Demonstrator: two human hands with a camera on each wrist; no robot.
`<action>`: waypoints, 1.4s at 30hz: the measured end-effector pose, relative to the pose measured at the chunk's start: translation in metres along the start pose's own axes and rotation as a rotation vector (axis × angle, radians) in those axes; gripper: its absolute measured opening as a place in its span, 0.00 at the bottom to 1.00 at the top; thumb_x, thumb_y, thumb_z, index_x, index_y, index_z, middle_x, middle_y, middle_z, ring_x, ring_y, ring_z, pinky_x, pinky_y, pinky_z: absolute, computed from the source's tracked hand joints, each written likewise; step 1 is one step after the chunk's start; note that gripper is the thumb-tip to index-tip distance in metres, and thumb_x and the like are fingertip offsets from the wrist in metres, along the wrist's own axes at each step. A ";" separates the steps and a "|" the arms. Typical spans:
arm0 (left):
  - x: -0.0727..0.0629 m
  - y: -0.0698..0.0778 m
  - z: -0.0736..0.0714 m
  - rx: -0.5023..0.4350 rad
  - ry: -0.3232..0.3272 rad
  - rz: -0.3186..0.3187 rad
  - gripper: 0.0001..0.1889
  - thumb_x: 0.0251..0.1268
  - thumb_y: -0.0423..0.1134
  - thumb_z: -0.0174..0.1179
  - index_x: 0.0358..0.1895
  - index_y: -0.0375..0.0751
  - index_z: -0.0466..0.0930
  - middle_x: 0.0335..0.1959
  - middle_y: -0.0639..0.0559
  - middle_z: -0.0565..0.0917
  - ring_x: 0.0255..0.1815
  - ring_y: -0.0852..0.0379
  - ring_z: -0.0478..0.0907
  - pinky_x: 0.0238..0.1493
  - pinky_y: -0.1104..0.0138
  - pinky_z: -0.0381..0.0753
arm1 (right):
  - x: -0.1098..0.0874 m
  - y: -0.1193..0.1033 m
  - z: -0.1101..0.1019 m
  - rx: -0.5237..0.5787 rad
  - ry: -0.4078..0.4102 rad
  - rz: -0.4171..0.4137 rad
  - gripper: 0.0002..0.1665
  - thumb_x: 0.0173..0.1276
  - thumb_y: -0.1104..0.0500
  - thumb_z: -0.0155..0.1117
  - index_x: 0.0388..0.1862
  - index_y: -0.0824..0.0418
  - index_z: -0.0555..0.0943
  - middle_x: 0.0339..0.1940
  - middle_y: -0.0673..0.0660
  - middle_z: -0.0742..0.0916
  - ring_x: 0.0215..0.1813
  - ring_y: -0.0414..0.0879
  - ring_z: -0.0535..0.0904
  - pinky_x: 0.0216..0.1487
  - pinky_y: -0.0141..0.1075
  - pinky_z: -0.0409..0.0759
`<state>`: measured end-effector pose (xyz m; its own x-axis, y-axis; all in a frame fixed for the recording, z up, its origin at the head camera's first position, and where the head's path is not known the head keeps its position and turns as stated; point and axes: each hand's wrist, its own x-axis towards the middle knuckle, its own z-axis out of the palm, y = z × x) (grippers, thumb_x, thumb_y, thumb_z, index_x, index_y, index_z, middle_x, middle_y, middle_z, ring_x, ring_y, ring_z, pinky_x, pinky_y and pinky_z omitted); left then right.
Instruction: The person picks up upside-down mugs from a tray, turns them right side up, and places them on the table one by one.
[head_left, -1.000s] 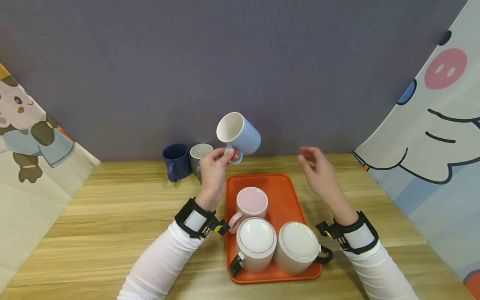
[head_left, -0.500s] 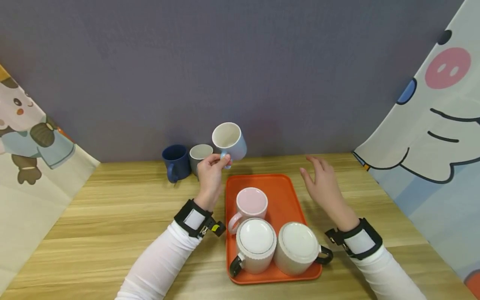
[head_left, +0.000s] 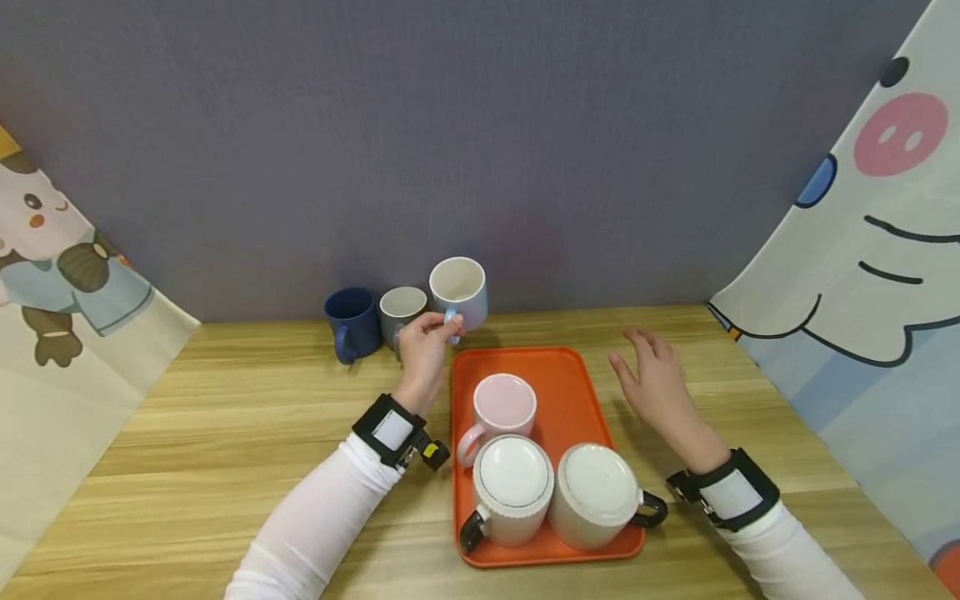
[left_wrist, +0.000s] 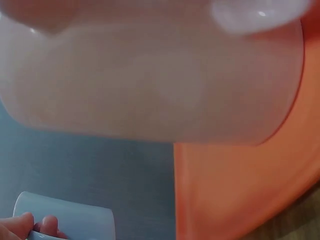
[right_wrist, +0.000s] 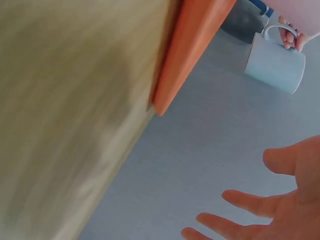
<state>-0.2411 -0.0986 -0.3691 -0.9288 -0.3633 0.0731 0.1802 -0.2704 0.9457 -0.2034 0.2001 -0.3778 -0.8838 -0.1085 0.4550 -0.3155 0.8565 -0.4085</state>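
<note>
Lower and more upright than a second ago, the light blue mug (head_left: 472, 312) now sits farther left, close beside the grey mug (head_left: 402, 305); whether its base touches the table (head_left: 262, 417) cannot be told. A person's left hand (head_left: 422, 350) pinches its handle between thumb and fingers, with the opening facing up and toward the head camera. The right hand (head_left: 658, 383) has drawn back a little to the right; it holds nothing, its fingers spread loosely beyond the tray's right edge.

Left of the grey mug stands the dark blue mug (head_left: 362, 327), its handle toward the person. On the orange tray (head_left: 555, 360), the pink mug (head_left: 505, 402) rests upside down behind two pale mugs with black handles, also upside down: the left one (head_left: 513, 483) and the right one (head_left: 597, 487). A grey wall (head_left: 480, 150) rises behind the table.
</note>
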 end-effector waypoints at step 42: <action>0.020 -0.033 0.002 0.055 0.125 -0.157 0.10 0.50 0.23 0.66 0.19 0.35 0.75 0.12 0.55 0.78 0.15 0.62 0.76 0.21 0.73 0.71 | -0.018 0.029 -0.016 -0.085 -0.061 0.072 0.27 0.70 0.57 0.57 0.60 0.76 0.68 0.57 0.83 0.70 0.57 0.81 0.62 0.52 0.70 0.61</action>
<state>-0.2661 -0.0951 -0.3988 -0.8960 -0.4294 -0.1134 0.0149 -0.2844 0.9586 -0.1915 0.2349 -0.3853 -0.9232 -0.0735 0.3773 -0.2225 0.9025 -0.3686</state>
